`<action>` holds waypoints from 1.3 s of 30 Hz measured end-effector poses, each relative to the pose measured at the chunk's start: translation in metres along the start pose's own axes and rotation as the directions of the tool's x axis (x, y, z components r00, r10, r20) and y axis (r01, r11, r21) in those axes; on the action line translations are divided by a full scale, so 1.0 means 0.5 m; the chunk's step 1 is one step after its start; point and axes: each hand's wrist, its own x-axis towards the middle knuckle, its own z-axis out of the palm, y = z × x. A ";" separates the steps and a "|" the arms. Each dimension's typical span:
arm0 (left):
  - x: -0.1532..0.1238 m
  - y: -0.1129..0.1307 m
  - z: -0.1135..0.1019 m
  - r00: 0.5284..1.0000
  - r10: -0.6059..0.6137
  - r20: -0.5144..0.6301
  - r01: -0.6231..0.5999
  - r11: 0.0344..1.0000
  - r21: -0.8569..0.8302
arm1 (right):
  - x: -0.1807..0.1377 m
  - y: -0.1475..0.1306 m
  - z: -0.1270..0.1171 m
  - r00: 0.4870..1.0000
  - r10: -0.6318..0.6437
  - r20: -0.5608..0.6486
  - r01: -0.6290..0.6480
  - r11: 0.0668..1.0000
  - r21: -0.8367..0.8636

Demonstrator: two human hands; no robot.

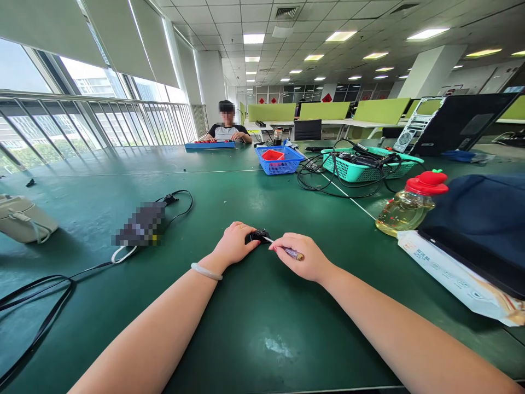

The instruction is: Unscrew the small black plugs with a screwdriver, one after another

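Pinching small black object (pixel 258 236) between left fingers (pixel 245 227).

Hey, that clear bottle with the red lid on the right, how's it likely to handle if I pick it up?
The bottle is probably heavy for its size, since yellowish liquid shows inside. It looks clear and smooth-sided, so it could be slippery. Lifted quickly, that visible liquid may slosh and shift the balance.

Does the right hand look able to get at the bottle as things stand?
Probably yes: green tabletop shows between the right hand and the bottle, though that hand holds a tool it would likely have to put down first.
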 end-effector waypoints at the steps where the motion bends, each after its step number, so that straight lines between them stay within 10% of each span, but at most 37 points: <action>1: 0.000 0.000 0.000 1.000 -0.001 0.005 0.001 1.000 0.000 | -0.001 -0.001 -0.001 1.000 -0.024 0.019 0.024 0.999 -0.029; 27: 0.000 0.004 -0.003 1.000 0.004 0.018 -0.004 1.000 -0.001 | 0.007 0.016 -0.013 0.990 0.132 -0.058 -0.121 0.979 0.163; 39: 0.002 0.005 -0.003 1.000 -0.004 0.030 0.004 1.000 -0.011 | 0.020 0.046 -0.004 0.846 0.533 0.023 -0.373 0.560 0.740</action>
